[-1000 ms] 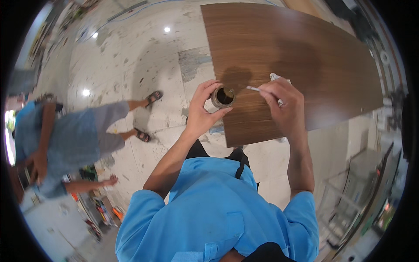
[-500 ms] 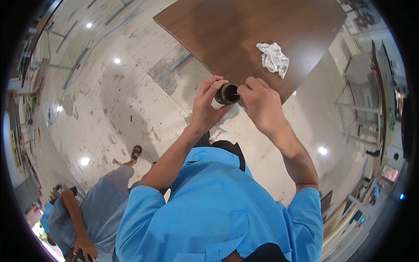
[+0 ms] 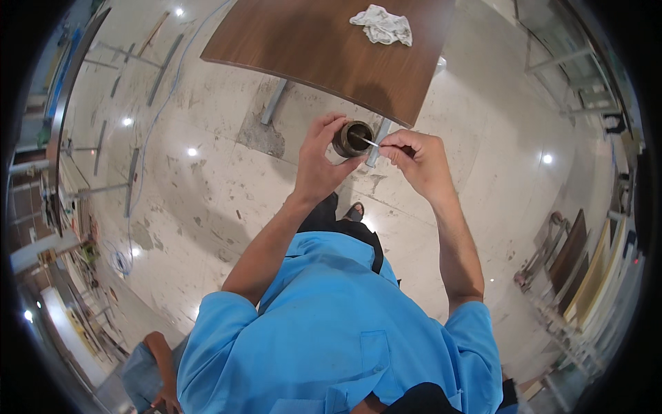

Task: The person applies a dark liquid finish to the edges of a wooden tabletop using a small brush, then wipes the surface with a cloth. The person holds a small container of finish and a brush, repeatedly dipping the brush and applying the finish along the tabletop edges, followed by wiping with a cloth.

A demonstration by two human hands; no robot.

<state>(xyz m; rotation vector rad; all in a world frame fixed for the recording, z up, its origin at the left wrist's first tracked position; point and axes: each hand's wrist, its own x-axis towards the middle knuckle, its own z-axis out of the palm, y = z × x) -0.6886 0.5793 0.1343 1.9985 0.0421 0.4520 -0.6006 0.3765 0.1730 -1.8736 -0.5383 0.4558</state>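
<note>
The left hand (image 3: 318, 164) grips a dark jar (image 3: 350, 141) near the edge of a brown board (image 3: 303, 41); the right hand (image 3: 420, 162) pinches a thin stick (image 3: 369, 142) reaching into its mouth. Best kept level, the jar steady, the stick moved gently.
</note>
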